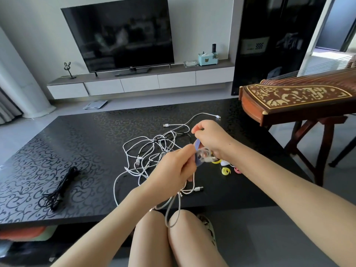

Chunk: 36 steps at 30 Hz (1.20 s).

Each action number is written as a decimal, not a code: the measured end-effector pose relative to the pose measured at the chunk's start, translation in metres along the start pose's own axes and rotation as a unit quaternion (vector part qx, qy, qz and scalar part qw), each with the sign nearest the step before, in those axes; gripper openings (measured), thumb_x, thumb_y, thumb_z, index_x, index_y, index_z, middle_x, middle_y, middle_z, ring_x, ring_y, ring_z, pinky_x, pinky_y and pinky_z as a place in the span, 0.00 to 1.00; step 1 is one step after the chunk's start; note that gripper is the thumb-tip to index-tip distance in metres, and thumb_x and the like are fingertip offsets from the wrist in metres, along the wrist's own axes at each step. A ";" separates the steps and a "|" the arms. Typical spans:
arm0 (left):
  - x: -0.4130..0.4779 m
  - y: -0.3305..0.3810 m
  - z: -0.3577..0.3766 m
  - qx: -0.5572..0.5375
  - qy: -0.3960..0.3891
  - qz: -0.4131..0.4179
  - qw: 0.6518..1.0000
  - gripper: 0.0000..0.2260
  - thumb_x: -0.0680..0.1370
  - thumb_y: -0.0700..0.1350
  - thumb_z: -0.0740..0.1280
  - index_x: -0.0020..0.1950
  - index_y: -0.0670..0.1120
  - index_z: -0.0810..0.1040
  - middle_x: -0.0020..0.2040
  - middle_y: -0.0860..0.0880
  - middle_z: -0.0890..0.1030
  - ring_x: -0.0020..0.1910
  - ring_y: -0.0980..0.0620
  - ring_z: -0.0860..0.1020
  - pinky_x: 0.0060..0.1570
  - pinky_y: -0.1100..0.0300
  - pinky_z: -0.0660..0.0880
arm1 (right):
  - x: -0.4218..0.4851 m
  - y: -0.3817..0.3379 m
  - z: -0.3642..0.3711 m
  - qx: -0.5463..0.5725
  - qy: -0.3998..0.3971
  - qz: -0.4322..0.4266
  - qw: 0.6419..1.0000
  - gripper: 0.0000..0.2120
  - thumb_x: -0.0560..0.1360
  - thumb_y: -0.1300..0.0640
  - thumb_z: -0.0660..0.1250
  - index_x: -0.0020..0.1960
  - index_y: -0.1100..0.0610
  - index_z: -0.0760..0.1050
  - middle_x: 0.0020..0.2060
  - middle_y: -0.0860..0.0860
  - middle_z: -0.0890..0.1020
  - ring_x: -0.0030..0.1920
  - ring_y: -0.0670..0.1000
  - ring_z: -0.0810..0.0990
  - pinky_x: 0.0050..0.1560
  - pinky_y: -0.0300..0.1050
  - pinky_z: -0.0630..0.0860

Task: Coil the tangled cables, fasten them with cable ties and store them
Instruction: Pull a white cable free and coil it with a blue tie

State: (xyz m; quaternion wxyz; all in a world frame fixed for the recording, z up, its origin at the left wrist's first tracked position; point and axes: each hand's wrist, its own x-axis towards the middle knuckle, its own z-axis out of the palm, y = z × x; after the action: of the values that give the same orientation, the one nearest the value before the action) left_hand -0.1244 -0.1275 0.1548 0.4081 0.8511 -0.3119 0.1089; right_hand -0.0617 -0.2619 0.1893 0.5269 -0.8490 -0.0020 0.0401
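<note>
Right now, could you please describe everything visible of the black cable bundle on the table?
The black cable bundle is a thin black cord gathered into a long, narrow hank. It lies flat on the left part of the dark patterned table, set diagonally, its near end splaying into loose loops, its far end drawn tight. Whether a tie binds it cannot be told. It lies apart from the white cable tangle, and neither the left hand nor the right hand touches it.

Dark television [119,33] on console [138,84]; wooden zither [296,101] right; tissue box [207,59].
</note>
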 end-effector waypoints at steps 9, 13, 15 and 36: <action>-0.007 -0.017 0.014 -0.248 0.054 -0.156 0.955 0.12 0.82 0.40 0.55 0.39 0.46 0.71 0.31 0.46 0.80 0.26 0.51 0.77 0.29 0.62 0.74 | 0.004 0.043 0.029 0.342 -0.059 0.208 0.915 0.16 0.78 0.72 0.48 0.38 0.63 0.70 0.16 0.49 0.68 0.18 0.44 0.64 0.20 0.36 0.69; -0.012 -0.033 0.008 -0.452 0.061 -0.270 0.848 0.07 0.82 0.39 0.56 0.45 0.40 0.70 0.38 0.42 0.82 0.34 0.48 0.82 0.35 0.60 0.79 | -0.006 0.066 0.027 0.423 -0.089 0.275 0.859 0.13 0.78 0.74 0.48 0.48 0.66 0.70 0.19 0.52 0.69 0.24 0.47 0.72 0.24 0.42 0.78; -0.013 -0.036 0.004 -0.500 0.049 -0.291 0.814 0.07 0.81 0.38 0.56 0.43 0.41 0.68 0.38 0.41 0.82 0.32 0.48 0.80 0.30 0.62 0.76 | -0.010 0.071 0.022 0.460 -0.096 0.281 0.837 0.14 0.75 0.77 0.48 0.49 0.66 0.70 0.21 0.53 0.69 0.31 0.49 0.70 0.27 0.43 0.79; -0.003 -0.017 -0.020 -0.530 0.078 -0.209 0.818 0.08 0.76 0.47 0.61 0.40 0.43 0.69 0.30 0.48 0.71 0.24 0.55 0.66 0.22 0.67 0.61 | -0.037 0.039 0.024 0.059 -0.048 -0.141 0.987 0.13 0.76 0.52 0.67 0.37 0.59 0.76 0.30 0.49 0.81 0.33 0.44 0.80 0.37 0.33 0.74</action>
State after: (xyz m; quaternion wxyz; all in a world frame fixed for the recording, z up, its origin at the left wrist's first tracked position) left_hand -0.1145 -0.1031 0.1552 0.8322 0.5363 -0.1031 -0.0954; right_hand -0.1020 -0.2601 0.1461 0.5757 -0.8048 -0.1444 0.0060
